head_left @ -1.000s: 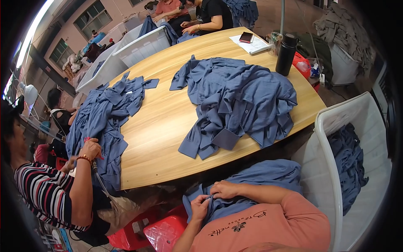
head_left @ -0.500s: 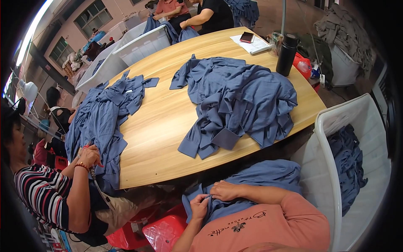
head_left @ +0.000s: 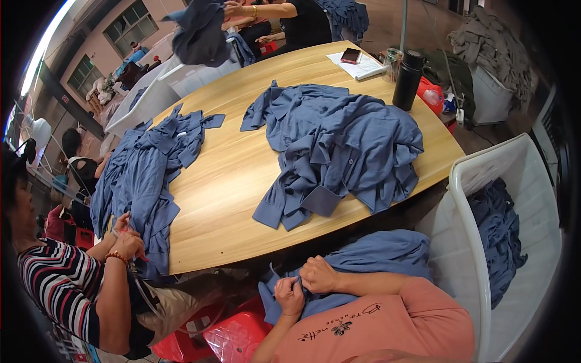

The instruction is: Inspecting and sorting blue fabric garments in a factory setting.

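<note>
A blue shirt (head_left: 375, 254) lies across my lap, below the near edge of the table. My left hand (head_left: 289, 295) is closed, pinching a fold of its cloth. Close beside it, my right hand (head_left: 319, 274) is curled shut on the same shirt, its knuckles turned up. The two hands almost touch, with a narrow strip of cloth between them. Whatever small detail lies under the fingertips is hidden.
A heap of blue shirts (head_left: 345, 142) rests on the wooden table (head_left: 212, 212), with another pile (head_left: 148, 163) at left by a co-worker (head_left: 66, 290). A white bin (head_left: 466, 254) stands at my right. A black bottle (head_left: 408, 81) and red stools (head_left: 236, 333) are nearby.
My right hand has curled tighter, and my left fingers have closed in more. Across the table, a person has swung a dark blue garment up over the white bin.
</note>
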Demonstrator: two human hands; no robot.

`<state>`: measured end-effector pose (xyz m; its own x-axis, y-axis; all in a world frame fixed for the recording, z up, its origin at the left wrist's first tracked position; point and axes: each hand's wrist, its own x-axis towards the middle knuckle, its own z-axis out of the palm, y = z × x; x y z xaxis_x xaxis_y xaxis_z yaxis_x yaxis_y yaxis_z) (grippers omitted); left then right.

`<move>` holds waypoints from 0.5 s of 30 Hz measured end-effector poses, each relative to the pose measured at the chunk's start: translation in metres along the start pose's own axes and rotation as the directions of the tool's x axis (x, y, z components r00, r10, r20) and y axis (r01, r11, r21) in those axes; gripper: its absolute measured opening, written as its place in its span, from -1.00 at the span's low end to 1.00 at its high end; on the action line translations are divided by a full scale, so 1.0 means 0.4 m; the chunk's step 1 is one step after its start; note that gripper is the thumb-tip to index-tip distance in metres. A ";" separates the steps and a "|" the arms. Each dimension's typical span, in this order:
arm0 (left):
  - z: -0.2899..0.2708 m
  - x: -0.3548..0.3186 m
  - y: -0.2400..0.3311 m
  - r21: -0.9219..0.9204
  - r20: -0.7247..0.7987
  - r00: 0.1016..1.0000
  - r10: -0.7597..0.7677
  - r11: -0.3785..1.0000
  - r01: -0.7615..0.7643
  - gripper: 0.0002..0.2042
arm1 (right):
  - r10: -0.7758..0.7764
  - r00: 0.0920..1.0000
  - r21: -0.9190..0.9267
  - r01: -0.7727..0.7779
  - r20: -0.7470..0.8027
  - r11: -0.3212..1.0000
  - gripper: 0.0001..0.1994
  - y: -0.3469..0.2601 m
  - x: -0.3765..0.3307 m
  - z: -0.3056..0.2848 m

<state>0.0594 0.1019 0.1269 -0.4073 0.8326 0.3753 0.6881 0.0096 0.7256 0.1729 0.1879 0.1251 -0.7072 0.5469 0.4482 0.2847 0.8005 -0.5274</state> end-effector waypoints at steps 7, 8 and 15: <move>-0.033 0.016 -0.018 -0.351 0.287 0.906 -0.312 0.845 0.403 -0.96 | -0.169 0.974 0.139 0.190 -0.152 0.972 -0.86 0.011 0.027 -0.028; -0.039 0.021 -0.035 -0.324 0.356 0.883 -0.305 0.846 0.423 -0.94 | -0.195 0.962 0.191 0.231 -0.192 0.954 -0.86 0.013 0.030 -0.024; -0.086 0.071 -0.105 0.041 0.334 0.943 -0.002 0.999 -0.013 -0.90 | -0.035 0.999 -0.028 0.036 0.011 0.999 -0.92 0.042 0.022 -0.049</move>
<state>-0.0018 0.1059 0.1270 -0.1851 0.9696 0.1600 0.7174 0.0221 0.6963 0.1844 0.2110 0.1343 -0.7238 0.5155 0.4587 0.2774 0.8260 -0.4906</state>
